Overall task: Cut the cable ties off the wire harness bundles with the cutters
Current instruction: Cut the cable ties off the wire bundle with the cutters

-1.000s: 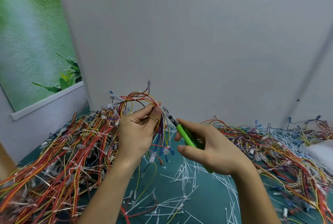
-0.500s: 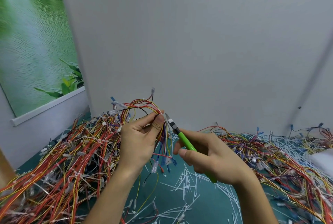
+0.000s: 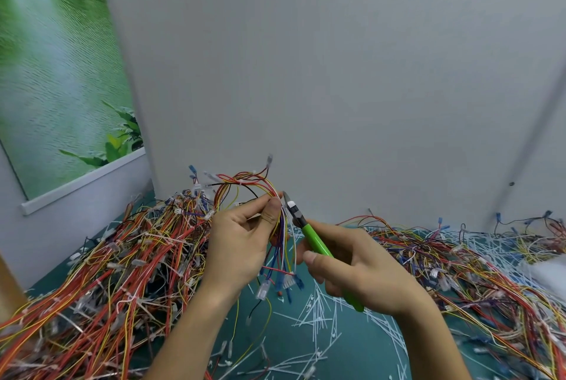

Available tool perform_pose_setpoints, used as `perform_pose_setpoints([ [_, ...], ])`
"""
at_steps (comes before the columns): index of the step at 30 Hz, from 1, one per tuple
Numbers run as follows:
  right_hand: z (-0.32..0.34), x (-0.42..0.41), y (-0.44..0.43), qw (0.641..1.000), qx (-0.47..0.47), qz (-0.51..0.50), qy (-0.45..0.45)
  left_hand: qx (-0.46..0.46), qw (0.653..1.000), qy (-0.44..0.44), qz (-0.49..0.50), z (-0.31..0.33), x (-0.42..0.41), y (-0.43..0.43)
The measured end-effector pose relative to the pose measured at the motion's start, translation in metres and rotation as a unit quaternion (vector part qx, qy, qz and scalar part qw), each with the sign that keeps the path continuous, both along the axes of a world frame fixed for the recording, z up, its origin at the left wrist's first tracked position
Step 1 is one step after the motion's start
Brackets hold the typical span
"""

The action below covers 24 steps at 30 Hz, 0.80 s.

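I see my left hand [image 3: 242, 245] pinching a raised wire harness bundle [image 3: 245, 186] above the heaped harness pile [image 3: 101, 275], my right hand [image 3: 361, 272] gripping green-handled cutters [image 3: 309, 232], blades at the bundle beside my thumb.

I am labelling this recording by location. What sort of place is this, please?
Probably a workbench for wire harness rework, inside a partitioned booth: heaps of wire harnesses on a teal mat, cut cable ties scattered over it, and plain grey partition walls close behind.
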State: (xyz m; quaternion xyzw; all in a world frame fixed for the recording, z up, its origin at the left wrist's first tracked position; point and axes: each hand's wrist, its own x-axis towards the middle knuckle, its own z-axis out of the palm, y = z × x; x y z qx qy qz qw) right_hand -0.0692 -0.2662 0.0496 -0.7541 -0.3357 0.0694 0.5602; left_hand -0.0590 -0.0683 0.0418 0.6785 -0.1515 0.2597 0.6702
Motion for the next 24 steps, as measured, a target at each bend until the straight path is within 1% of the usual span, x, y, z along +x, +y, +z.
perform_pose_setpoints([
  [2,0.001,0.0,-0.001,1.0,0.002,0.01,0.006,0.016,1.0,0.001,0.008,0.0,0.0,0.0],
  [4,0.002,-0.001,-0.001,1.0,-0.018,0.013,-0.009,0.033,0.999,-0.007,0.012,0.0,-0.001,0.0],
  [11,-0.003,0.005,0.006,0.997,-0.048,-0.05,-0.029,0.074,0.996,-0.031,0.036,-0.003,0.003,0.003],
  [14,-0.007,0.006,0.011,0.999,-0.024,-0.045,0.001,0.096,0.993,-0.042,0.058,-0.001,0.003,0.002],
  [17,-0.009,0.005,0.015,0.998,-0.031,-0.045,0.007,0.13,0.987,-0.05,0.085,-0.004,0.004,0.005],
  [19,-0.01,0.004,0.018,0.997,-0.042,-0.06,-0.013,0.15,0.983,-0.048,0.098,-0.007,0.006,0.006],
  [24,-0.013,0.005,0.024,0.984,-0.06,-0.134,-0.102,0.144,0.984,-0.046,0.099,-0.008,0.007,0.005],
])
